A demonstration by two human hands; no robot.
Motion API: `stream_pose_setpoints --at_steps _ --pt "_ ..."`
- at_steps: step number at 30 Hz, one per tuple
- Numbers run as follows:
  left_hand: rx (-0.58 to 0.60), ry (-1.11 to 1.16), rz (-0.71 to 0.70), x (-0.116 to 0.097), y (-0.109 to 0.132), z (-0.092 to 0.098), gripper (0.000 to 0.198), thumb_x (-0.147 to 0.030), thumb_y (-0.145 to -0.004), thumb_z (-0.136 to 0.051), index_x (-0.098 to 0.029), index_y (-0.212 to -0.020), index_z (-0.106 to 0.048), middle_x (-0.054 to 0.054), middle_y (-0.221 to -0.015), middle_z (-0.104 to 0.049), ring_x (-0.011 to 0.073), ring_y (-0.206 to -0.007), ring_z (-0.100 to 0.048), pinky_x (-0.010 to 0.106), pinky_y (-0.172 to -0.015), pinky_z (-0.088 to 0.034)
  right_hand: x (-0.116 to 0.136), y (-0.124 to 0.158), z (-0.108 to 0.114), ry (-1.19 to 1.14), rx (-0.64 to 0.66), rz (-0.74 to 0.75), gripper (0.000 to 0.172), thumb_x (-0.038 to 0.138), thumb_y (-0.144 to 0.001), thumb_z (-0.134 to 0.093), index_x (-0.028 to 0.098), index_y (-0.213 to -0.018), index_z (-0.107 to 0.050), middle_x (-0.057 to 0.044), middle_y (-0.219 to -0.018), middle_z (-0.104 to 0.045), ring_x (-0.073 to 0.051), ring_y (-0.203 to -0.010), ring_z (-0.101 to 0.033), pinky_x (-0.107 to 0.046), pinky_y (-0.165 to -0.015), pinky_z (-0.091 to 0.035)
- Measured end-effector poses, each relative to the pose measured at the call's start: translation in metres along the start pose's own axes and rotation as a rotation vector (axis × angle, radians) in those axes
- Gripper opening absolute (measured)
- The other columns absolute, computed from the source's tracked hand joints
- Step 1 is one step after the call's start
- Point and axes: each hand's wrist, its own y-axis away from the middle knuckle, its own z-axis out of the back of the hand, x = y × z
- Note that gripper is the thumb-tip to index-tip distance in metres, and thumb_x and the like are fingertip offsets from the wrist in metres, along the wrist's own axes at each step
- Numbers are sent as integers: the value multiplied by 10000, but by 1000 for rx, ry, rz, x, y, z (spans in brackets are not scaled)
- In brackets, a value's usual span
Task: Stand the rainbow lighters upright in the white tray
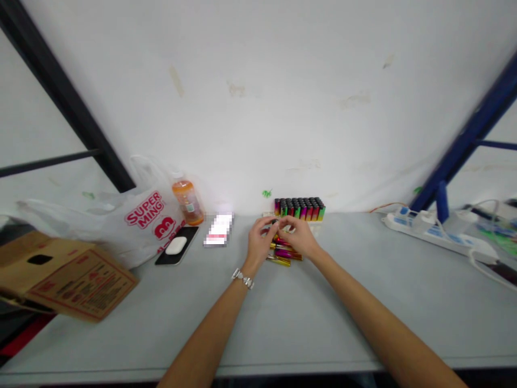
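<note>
My left hand (260,241) and my right hand (298,235) meet fingertip to fingertip in the middle of the table. Both are closed in a pinch around a small dark-tipped piece (275,221), mostly covered by the fingers, so its kind cannot be made out. Beneath and between the hands lie several loose shiny tubes (287,254) in gold, red and magenta. Just beyond my fingers stands a tight block of small, slim, black-topped pieces (299,210) in rows, their bodies pink, green and yellow. A metal bracelet (243,278) circles my left wrist.
To the left are a cardboard box (81,280), a white plastic bag (117,231), an orange drink bottle (187,202), and a phone (183,249) bearing a white case (176,246). A blurred bright screen (219,229) lies nearby. A power strip (436,233) with cables is at right.
</note>
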Motion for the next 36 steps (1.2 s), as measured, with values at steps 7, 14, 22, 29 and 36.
stream_pose_setpoints --at_steps 7,14,22,29,36 --pt "-41 40 -69 -15 4 -2 268 -416 -922 -553 -183 -1032 -628 93 -1092 -686 175 -1050 -634 300 -883 -509 -2 31 0 -47 -94 -47 306 361 -824 -630 177 -1067 -661 -45 -879 -722 -179 -811 -649 -306 -765 -480" --pt "1 190 44 -28 17 -13 314 -518 -942 -471 -220 -1039 -493 -85 -566 -466 75 -443 -417 190 -477 -370 -9 36 -1 -51 -233 -41 297 312 -873 -527 175 -1127 -594 -7 -770 -640 -150 -678 -575 -283 -696 -474" --pt "33 214 232 -26 19 -17 598 -668 -884 -420 -150 -630 -577 -55 -469 -343 74 -439 -311 230 -461 -257 -13 38 -7 2 -171 -92 219 320 -874 -502 172 -918 -657 -14 -726 -649 -163 -678 -582 -283 -682 -450" --pt "-31 218 366 -36 15 -20 501 -478 -821 -528 -169 -432 -468 -16 -447 -430 85 -454 -376 226 -476 -312 -18 38 -9 -16 -136 -110 215 315 -869 -500 177 -891 -664 -16 -724 -662 -163 -671 -598 -281 -682 -459" --pt "-39 125 325 -40 17 -20 378 -258 -810 -425 -186 -438 -430 -18 -469 -430 101 -483 -404 229 -522 -362 -19 38 -10 -12 -126 -121 201 292 -853 -502 182 -890 -666 -7 -700 -655 -165 -681 -601 -286 -701 -465"
